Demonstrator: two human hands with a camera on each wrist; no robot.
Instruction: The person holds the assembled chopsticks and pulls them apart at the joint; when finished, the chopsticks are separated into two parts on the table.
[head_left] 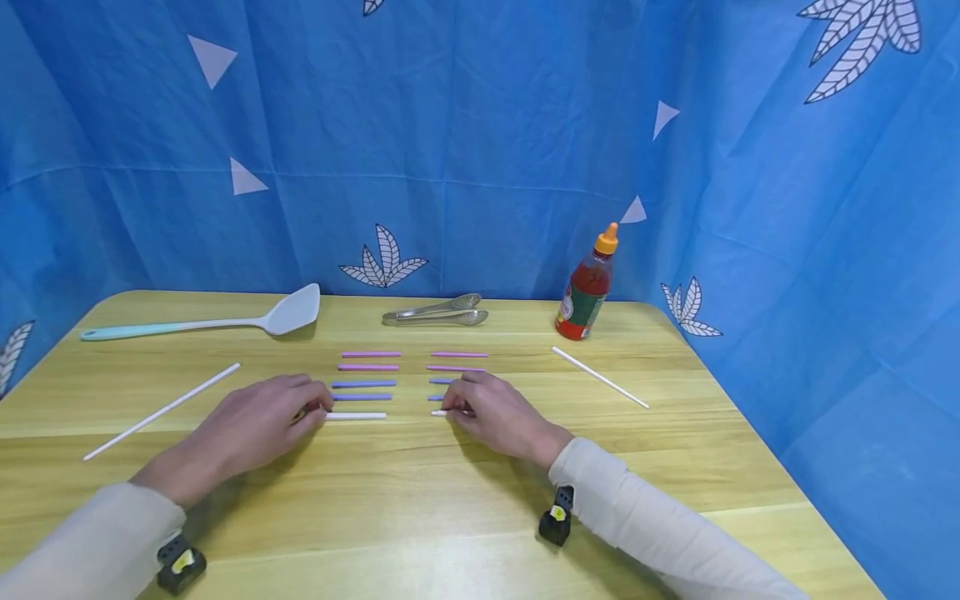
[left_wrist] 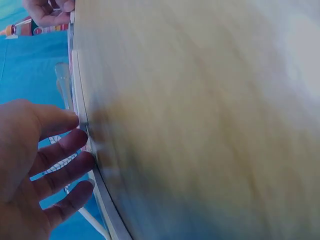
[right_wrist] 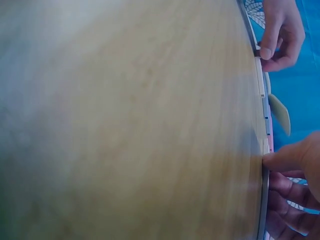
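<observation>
Slim straight white stick [head_left: 360, 416], material uncertain: extends from the left hand [head_left: 262, 421] towards the right hand [head_left: 506, 418]; probably light, stiff, smooth and apt to roll; best taken by thumb and fingertip at its outer end. Second slim white stick [head_left: 438, 413], only its inner tip plain: at the right hand's fingertips; likely to handle alike. Left hand: thumb and forefinger narrow, pinching the first stick's outer end; remaining fingers apart. Right hand: similarly narrow, pinching the second. Just beyond the left hand: two slim violet-blue sticks [head_left: 364, 384], then two slim pink sticks [head_left: 369, 367]. Beyond the right: matching pairs, violet-blue ones partly hidden.
</observation>
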